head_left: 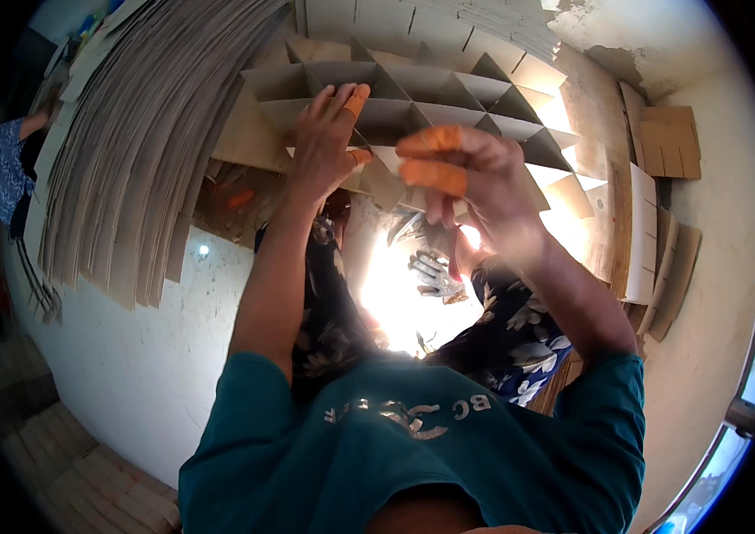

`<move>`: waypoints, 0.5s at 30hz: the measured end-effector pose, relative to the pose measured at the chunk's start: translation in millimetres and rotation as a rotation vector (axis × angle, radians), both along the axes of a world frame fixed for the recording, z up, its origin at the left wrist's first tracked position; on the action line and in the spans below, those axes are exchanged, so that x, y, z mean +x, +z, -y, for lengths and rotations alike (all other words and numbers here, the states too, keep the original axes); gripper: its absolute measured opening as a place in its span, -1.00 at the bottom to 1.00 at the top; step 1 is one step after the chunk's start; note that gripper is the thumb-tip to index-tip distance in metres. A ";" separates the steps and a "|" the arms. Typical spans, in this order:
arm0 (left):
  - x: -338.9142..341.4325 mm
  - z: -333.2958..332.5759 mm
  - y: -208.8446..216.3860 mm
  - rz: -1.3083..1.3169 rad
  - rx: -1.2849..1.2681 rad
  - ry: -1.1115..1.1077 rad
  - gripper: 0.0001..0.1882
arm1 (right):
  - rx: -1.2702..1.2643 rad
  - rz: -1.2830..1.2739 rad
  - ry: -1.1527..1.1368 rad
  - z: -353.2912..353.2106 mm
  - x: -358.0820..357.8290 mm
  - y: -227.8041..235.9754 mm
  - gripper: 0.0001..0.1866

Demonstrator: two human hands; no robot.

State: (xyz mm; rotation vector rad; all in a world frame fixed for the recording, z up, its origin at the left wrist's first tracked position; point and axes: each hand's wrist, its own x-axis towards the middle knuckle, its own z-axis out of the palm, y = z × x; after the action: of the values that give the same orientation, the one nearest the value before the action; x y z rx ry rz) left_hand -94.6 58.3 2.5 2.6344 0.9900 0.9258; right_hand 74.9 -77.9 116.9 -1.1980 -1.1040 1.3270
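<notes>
A grid of interlocked grey cardboard dividers (386, 111) with several cells lies in front of me. My left hand (324, 142) rests at its near left part, fingers stretched over a divider strip; orange covers sit on a fingertip and the thumb. Over the grid's near edge, to the right, hovers my right hand (471, 173), somewhat blurred. Two of its fingers wear orange covers and point left, slightly apart, with nothing visible between them. Its lower fingers hang down, partly hidden.
A tall stack of cardboard sheets (142, 151) stands at left, with slotted strips (449, 22) behind the grid. Brown cardboard pieces (669, 142) lean against the right wall. A grey glove (435, 274) lies below, between my legs. Another person (8, 169) is at far left.
</notes>
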 end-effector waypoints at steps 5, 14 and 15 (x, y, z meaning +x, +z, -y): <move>51.4 -59.2 1.8 -0.080 -0.035 -0.185 -0.03 | -0.166 -0.299 -0.056 47.9 15.2 -3.6 -0.80; 122.5 -139.8 -19.1 -0.124 -0.137 -0.417 -0.02 | -0.274 -0.682 -0.011 65.3 21.8 -19.5 -0.70; 125.1 -137.7 -21.7 -0.100 -0.121 -0.370 -0.08 | -0.252 -0.684 -0.014 65.7 26.0 -19.4 -0.68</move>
State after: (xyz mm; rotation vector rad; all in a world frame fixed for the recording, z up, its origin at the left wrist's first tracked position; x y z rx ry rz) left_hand 30.4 196.1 -19.3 2.6517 0.5262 0.6340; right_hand 100.9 -143.6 97.5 -0.8093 -0.4449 1.7215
